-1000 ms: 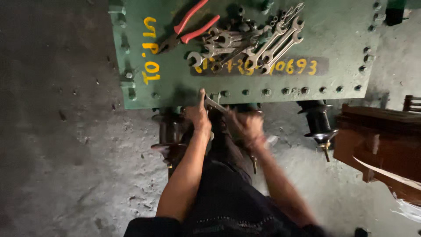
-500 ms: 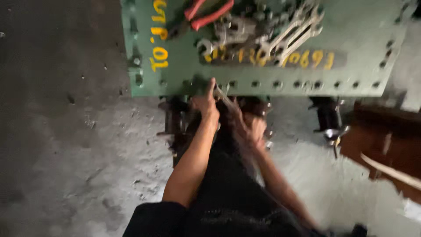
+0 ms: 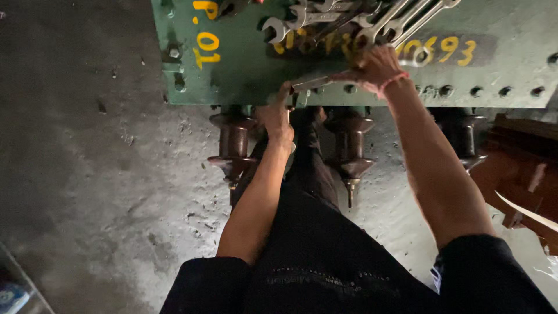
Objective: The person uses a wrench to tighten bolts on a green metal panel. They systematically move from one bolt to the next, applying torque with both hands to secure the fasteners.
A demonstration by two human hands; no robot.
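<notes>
Right hand [image 3: 376, 68] is gripping a spanner [image 3: 317, 82] on a near-edge bolt of the green cover plate [image 3: 244, 64], left hand [image 3: 278, 116] is closed, steadying beneath; remaining edge bolts [image 3: 476, 91] are looking seated.

We are seeing a dim, low-contrast scene under soft, diffuse light; we cannot tell where it is coming from. The concrete floor [image 3: 110, 192] is fading into heavy shadow at the far left, while the patch near the right is looking paler. The green metal cover [image 3: 244, 64] is catching a mild sheen, and the spanners [image 3: 372, 23] on it are glinting faintly. The right hand [image 3: 378, 67] is smearing slightly with motion blur; the left hand [image 3: 276, 116] is looking a little sharper. The dark clothing [image 3: 325, 261] nearest us is losing detail, and fine grain is showing in the shadows.
</notes>
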